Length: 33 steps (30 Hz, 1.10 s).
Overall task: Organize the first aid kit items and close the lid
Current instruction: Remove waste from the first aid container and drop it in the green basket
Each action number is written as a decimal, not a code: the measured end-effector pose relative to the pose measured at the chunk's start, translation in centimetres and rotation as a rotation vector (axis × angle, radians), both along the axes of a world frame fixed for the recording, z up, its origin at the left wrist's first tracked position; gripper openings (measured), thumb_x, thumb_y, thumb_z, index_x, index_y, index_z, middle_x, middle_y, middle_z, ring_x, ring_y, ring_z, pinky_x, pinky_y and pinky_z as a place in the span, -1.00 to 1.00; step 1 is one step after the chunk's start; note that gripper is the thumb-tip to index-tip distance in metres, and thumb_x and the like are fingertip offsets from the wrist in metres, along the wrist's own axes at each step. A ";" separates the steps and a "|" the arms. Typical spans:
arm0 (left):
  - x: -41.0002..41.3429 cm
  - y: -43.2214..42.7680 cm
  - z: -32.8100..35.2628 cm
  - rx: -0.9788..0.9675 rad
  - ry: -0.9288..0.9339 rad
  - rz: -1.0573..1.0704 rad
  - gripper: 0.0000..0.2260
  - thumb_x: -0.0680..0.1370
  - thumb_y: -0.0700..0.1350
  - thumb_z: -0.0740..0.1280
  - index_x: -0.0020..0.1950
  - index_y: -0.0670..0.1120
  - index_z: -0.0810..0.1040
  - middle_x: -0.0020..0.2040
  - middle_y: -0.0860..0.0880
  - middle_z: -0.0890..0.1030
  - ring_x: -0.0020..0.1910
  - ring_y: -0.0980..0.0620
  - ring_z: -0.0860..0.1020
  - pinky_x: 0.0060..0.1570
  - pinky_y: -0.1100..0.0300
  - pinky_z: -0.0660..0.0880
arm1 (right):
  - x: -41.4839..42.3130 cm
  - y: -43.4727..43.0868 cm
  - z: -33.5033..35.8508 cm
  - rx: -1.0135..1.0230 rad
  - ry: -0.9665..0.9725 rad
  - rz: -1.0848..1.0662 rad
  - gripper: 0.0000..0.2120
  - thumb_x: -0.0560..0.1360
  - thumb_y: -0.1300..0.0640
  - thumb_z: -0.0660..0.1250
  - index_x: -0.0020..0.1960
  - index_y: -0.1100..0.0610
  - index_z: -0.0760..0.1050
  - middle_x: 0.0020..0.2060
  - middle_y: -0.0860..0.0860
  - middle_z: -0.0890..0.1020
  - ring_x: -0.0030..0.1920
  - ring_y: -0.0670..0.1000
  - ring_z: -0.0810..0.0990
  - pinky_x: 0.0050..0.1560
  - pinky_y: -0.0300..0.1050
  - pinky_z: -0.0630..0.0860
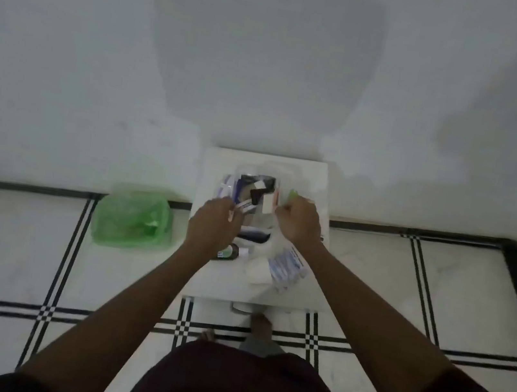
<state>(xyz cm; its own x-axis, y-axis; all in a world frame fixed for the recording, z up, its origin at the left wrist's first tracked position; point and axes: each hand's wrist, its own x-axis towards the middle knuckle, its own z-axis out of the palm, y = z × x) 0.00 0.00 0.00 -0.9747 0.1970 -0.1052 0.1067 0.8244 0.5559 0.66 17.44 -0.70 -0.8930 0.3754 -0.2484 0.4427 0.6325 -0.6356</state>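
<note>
On the small white table (320, 178), the clear kit box (253, 188) sits near the far edge; bare tabletop borders it. The left hand (211, 227) and right hand (296, 224) curl at its near rim (grip unclear). Nearer items blur together.

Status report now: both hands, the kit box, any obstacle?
Left hand and right hand both at the open kit box, grips unclear. Lid not closed. Loose items on white table.
</note>
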 end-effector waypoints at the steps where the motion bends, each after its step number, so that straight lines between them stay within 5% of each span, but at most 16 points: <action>1: 0.3 0.3 -1.0 -0.005 -0.094 0.029 -0.78 0.51 -0.02 0.23 -0.07 -0.14 0.56 -0.12 -0.13 0.65 -0.14 -0.12 0.58 -0.19 0.11 0.49 | -0.5 0.4 -0.6 -0.061 -0.080 -0.037 -0.78 0.47 0.10 0.30 -0.31 0.18 0.46 -0.43 0.02 0.48 -0.29 0.11 0.56 -0.32 -0.15 0.42; 4: 2.1 1.4 -3.7 -0.070 -0.300 0.010 -0.77 0.50 0.01 0.26 -0.02 -0.13 0.57 -0.05 -0.10 0.65 -0.09 -0.10 0.59 -0.15 0.10 0.51 | -1.3 1.1 -2.0 -0.114 -0.238 -0.043 -0.76 0.39 0.03 0.41 -0.22 0.22 0.52 -0.32 0.09 0.56 -0.25 0.11 0.59 -0.23 -0.08 0.50; 10: 3.9 3.7 -7.9 -0.267 -0.315 -0.325 -0.62 0.51 0.06 0.30 0.24 -0.12 0.49 0.22 -0.10 0.53 0.22 -0.11 0.46 0.08 0.00 0.49 | -3.5 0.9 -4.3 -0.042 -0.323 0.009 -0.64 0.36 -0.11 0.45 -0.18 0.16 0.45 -0.32 0.02 0.52 -0.23 0.06 0.55 -0.19 -0.08 0.50; 18: 6.1 5.7 -14.0 -0.477 -0.302 -0.516 -0.60 0.40 -0.07 0.47 0.17 -0.17 0.49 0.16 -0.13 0.53 0.09 -0.12 0.52 -0.06 0.02 0.53 | -4.8 1.5 -7.6 0.088 -0.295 0.052 -0.89 0.41 0.13 0.37 -0.12 0.15 0.51 -0.22 0.05 0.59 -0.17 0.11 0.59 -0.35 -0.13 0.39; 23: 7.3 4.9 -17.4 -0.549 -0.187 -0.535 -0.72 0.20 -0.22 0.58 -0.17 -0.13 0.58 -0.22 -0.10 0.59 -0.36 -0.05 0.56 -0.45 0.15 0.56 | -4.8 2.6 -8.8 0.021 -0.220 0.082 -0.81 0.37 0.16 0.32 -0.36 0.10 0.34 -0.44 -0.02 0.42 -0.33 0.09 0.50 -0.48 -0.22 0.21; 28: 7.2 5.0 -17.4 -0.512 -0.055 -0.607 -0.80 0.20 -0.23 0.55 -0.26 -0.14 0.59 -0.33 -0.10 0.59 -0.44 -0.06 0.54 -0.51 0.17 0.52 | -5.0 2.9 -8.3 -0.158 -0.167 0.053 -0.70 0.32 0.19 0.31 -0.47 0.05 0.22 -0.52 -0.01 0.38 -0.36 0.20 0.61 -0.40 0.01 0.55; 33: 6.4 3.9 -14.0 -0.283 0.083 -0.480 -0.93 0.39 -0.16 0.32 -0.28 -0.11 0.56 -0.34 -0.08 0.59 -0.40 -0.11 0.56 -0.51 0.12 0.51 | -6.4 3.2 -6.1 -0.336 -0.085 -0.018 -0.66 0.30 0.24 0.34 -0.50 0.06 0.23 -0.54 -0.03 0.34 -0.41 0.10 0.48 -0.26 0.18 0.65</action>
